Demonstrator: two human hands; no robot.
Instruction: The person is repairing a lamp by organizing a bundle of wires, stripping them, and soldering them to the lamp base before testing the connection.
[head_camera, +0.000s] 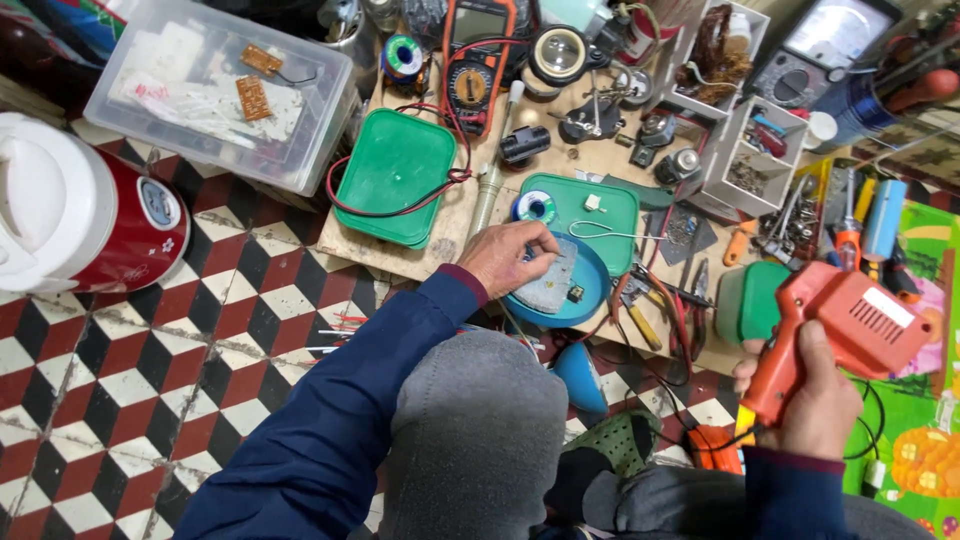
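My left hand (510, 256) rests on a grey circuit board (551, 287) that lies in a round blue dish (590, 300) at the front of a low wooden board (450, 225); its fingers pinch at the circuit board's near edge. My right hand (815, 395) grips the handle of an orange pistol-shaped soldering gun (850, 325), held in the air to the right, away from the dish. A spool of solder wire (533, 207) sits on a green tray (605, 205) just behind the dish.
A green lid (395, 175) ringed by a red cable, a multimeter (475, 60), pliers and screwdrivers (850, 225) crowd the board. A clear plastic box (225, 85) and a red-and-white cooker (80, 205) stand left on the chequered floor. My knees (480, 420) are below.
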